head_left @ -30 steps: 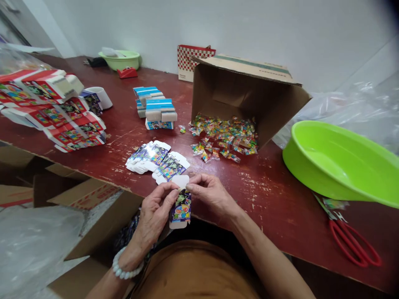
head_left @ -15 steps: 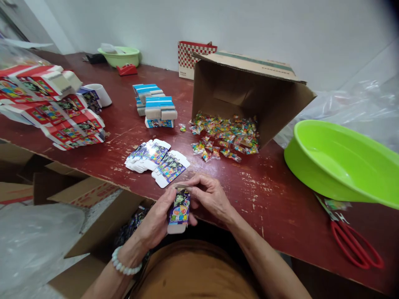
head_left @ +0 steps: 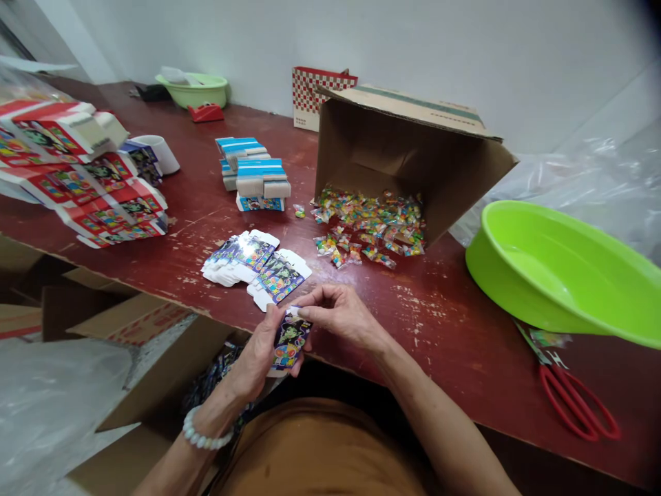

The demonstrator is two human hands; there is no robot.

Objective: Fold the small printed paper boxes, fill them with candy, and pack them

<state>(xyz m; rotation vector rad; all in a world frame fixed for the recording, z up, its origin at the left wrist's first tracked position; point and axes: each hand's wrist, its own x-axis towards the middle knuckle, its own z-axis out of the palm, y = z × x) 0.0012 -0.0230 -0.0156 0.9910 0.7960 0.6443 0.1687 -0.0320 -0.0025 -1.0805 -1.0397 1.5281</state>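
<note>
My left hand point(head_left: 258, 358) grips a small purple printed carton point(head_left: 289, 341) at the table's near edge. My right hand point(head_left: 341, 317) pinches the carton's top end, its fingers pressed together on the flap. Just beyond lie flat purple carton blanks point(head_left: 255, 262) fanned on the dark red table point(head_left: 449, 324). Farther back, small wrapped candies point(head_left: 372, 224) spill from a cardboard box point(head_left: 413, 158) lying on its side.
A lime green basin point(head_left: 562, 272) sits at right, red scissors point(head_left: 573, 399) in front of it. Blue-white folded boxes point(head_left: 255, 176) stand mid-table, red printed cartons point(head_left: 77, 172) are stacked at left. An open cardboard box point(head_left: 155, 344) and plastic sheet are below the table edge.
The carton's white top flap, open a second ago, is now folded down. Both hands have shifted slightly with the carton, which tilts more to the right.
</note>
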